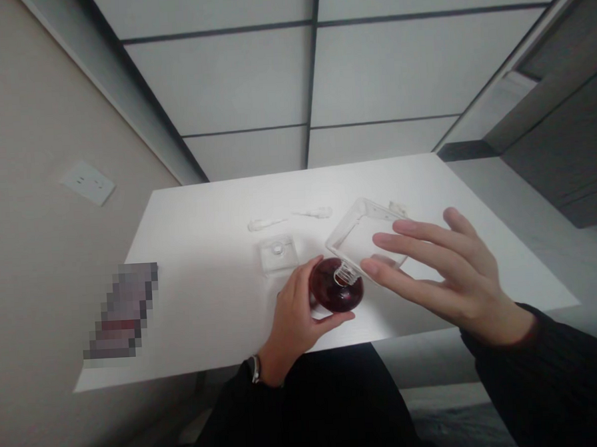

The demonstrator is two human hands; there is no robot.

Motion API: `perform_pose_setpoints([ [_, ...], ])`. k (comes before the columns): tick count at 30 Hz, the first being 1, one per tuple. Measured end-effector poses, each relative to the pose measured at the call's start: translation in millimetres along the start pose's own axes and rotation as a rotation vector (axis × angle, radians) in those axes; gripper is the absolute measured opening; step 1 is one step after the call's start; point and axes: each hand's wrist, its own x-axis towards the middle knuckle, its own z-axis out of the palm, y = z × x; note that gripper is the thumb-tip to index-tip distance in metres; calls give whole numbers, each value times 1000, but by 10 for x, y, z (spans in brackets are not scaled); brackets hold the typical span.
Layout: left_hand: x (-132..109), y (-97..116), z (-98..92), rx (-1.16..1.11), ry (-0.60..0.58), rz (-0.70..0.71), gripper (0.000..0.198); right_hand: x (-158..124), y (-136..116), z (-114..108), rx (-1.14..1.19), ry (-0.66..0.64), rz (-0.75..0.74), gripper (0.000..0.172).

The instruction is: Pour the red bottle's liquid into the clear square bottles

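Observation:
My left hand [296, 317] is wrapped round a small round bottle of dark red liquid [336, 289] near the front edge of the white table [207, 301]. My right hand [446, 276] holds a clear square bottle [362, 237] tilted, its threaded neck pointing down into the red bottle's mouth. The fingers of that hand lie stretched along the clear bottle's side.
A clear square cap [279, 253] lies just behind my left hand. Two small clear pump or dropper parts [266, 222] [314, 213] lie farther back. A blurred patch [123, 311] sits at the table's left. A wall with a socket [87, 183] runs along the left.

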Motion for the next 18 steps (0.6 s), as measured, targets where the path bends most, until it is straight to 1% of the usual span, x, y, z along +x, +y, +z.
perform_pose_setpoints([
  [8,12,1,-17,-13,-16,8,93,17,-3,0,-13,-12,-9,56],
  [14,19,6,-21,-5,-19,9,92,17,-9,17,-35,26,-1,56],
  [18,16,10,-17,-9,-13,7,92,15,-1,-5,-58,-15,-14,59],
])
